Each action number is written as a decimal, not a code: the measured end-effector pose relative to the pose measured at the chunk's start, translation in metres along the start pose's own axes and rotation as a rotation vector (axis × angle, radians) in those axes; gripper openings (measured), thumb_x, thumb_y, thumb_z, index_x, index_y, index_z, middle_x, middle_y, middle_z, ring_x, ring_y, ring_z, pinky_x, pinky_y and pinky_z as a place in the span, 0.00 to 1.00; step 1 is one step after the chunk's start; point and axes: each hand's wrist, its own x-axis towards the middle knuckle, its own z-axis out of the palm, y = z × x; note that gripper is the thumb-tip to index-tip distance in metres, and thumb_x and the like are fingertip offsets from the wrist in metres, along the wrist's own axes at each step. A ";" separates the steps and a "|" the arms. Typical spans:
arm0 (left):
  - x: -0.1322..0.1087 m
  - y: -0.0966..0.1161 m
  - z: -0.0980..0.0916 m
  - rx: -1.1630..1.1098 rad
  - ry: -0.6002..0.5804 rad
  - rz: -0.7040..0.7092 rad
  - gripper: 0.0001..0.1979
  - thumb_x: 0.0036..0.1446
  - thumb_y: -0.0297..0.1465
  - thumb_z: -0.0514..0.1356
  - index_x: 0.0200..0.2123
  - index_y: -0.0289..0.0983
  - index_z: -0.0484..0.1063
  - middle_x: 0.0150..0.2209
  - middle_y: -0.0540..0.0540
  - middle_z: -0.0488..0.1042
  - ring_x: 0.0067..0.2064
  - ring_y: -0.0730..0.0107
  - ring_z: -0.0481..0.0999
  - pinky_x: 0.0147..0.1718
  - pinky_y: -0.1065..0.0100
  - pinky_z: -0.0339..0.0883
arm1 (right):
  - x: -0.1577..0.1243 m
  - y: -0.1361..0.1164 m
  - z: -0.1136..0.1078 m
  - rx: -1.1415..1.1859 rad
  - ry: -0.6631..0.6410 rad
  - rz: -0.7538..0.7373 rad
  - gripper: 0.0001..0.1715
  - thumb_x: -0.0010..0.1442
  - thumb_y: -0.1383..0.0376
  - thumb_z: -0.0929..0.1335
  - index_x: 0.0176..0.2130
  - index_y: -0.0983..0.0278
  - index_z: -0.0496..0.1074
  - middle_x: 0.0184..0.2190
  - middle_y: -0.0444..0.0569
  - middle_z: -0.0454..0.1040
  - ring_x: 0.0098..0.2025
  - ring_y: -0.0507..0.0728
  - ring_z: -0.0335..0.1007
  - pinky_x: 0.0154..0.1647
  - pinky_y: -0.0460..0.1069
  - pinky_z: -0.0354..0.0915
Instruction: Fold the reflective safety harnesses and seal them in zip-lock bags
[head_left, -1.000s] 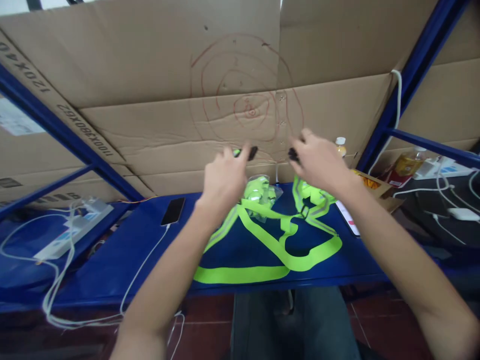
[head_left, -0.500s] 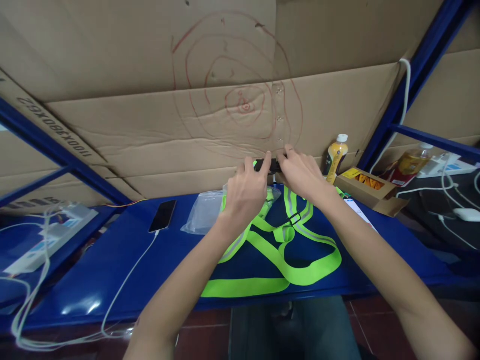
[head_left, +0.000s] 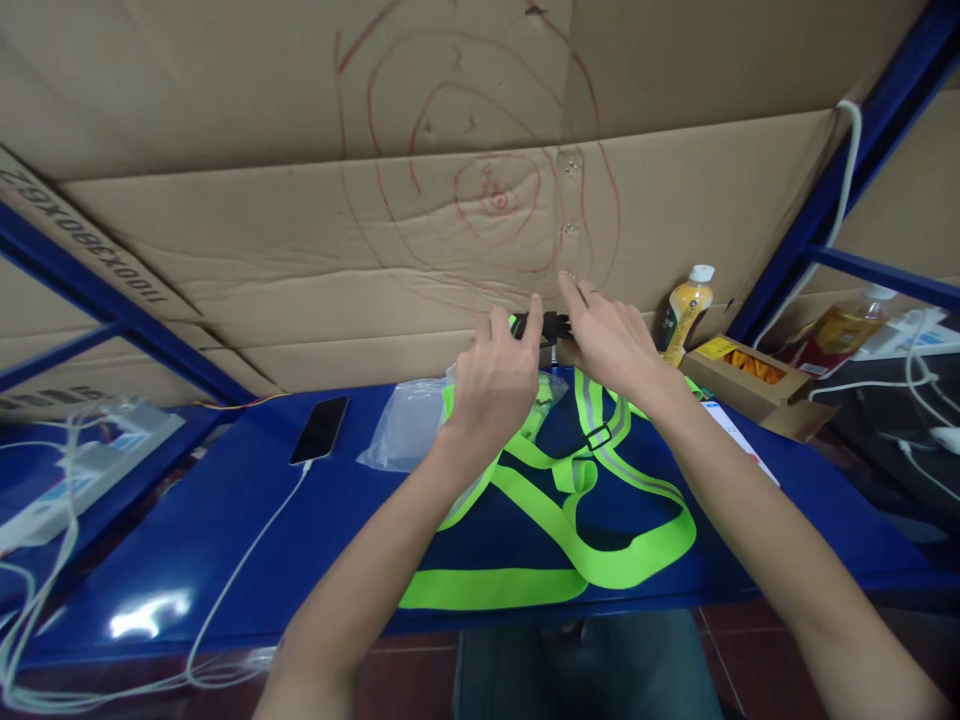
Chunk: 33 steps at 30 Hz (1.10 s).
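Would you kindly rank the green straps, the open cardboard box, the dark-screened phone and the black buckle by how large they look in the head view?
Largest to smallest, by visible area:
1. Green straps
2. Open cardboard box
3. Dark-screened phone
4. Black buckle, partly hidden, so its full size is unsure

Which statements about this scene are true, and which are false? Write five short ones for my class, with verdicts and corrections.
1. The left hand and right hand are both at a black clip. True.
2. The strap is red all over. False: the strap is mostly yellow-green.
3. A white cable is plugged into the dark phone. True.
4. The yellow bottle stands left of both hands. False: the yellow bottle stands right of them.
5. Red rings are drawn on the cardboard. True.
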 end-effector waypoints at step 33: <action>0.008 -0.043 0.019 -0.758 0.167 0.322 0.10 0.70 0.33 0.64 0.52 0.38 0.72 0.43 0.45 0.79 0.43 0.61 0.78 0.46 0.61 0.71 | -0.008 0.029 0.008 0.293 0.283 -0.443 0.09 0.73 0.61 0.68 0.41 0.62 0.75 0.41 0.52 0.77 0.49 0.63 0.68 0.50 0.56 0.56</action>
